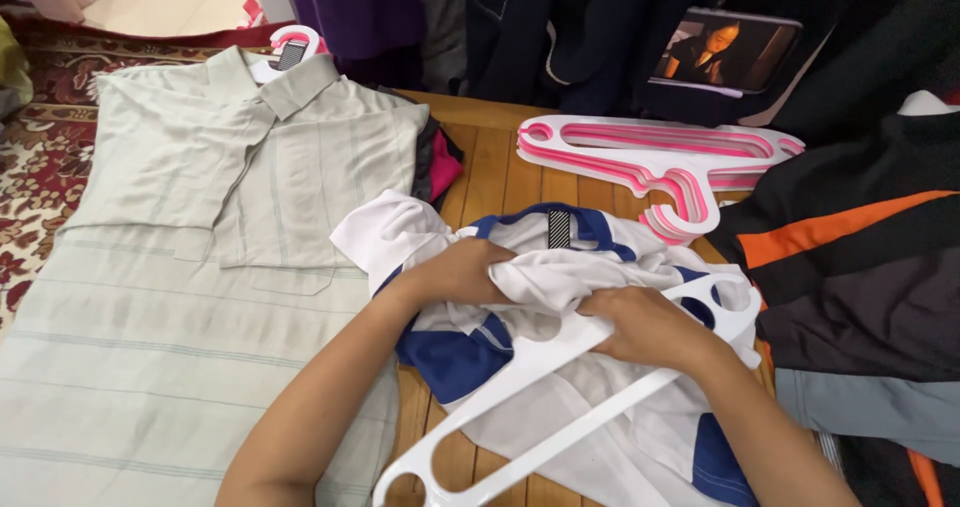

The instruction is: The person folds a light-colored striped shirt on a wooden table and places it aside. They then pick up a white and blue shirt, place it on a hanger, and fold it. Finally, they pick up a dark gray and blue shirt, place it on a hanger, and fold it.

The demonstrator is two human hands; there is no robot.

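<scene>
While the white-and-blue shirt is lying bunched near the counter's front edge, the left hand is gripping a fold of its fabric. The right hand is pressing on the white hanger lying across it, apparently clasping it. A striped shirt is covering the left side; pink hangers are sitting toward the back edge.

grey striped shirt | pink hanger stack | black-orange garment | tablet
</scene>
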